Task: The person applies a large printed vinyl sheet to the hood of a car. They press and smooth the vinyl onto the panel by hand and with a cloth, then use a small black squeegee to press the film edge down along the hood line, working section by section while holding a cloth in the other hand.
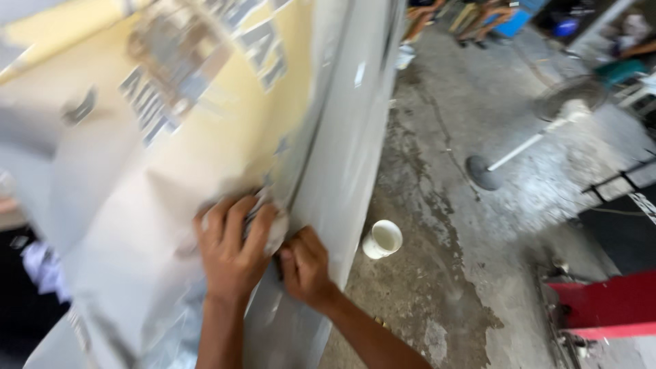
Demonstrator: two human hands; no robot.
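A large grey panel (pixel 342 171) fills the left and middle of the head view, covered by a pale yellow backing sheet (pixel 225 116) with grey letter shapes. The view is blurred. My left hand (pixel 236 246) presses flat on the sheet near its peeled edge, fingers spread over a crumpled bit of film. My right hand (pixel 304 266) sits right beside it, fingers curled and pinching at the sheet's edge where it meets the bare grey panel. The two hands touch each other.
A white cup (pixel 381 239) stands on the stained concrete floor (pixel 444 225) just right of the panel. A standing fan (pixel 547 130) is farther right. A red object (pixel 608 304) lies at the lower right. People's legs (pixel 478 17) show at the top.
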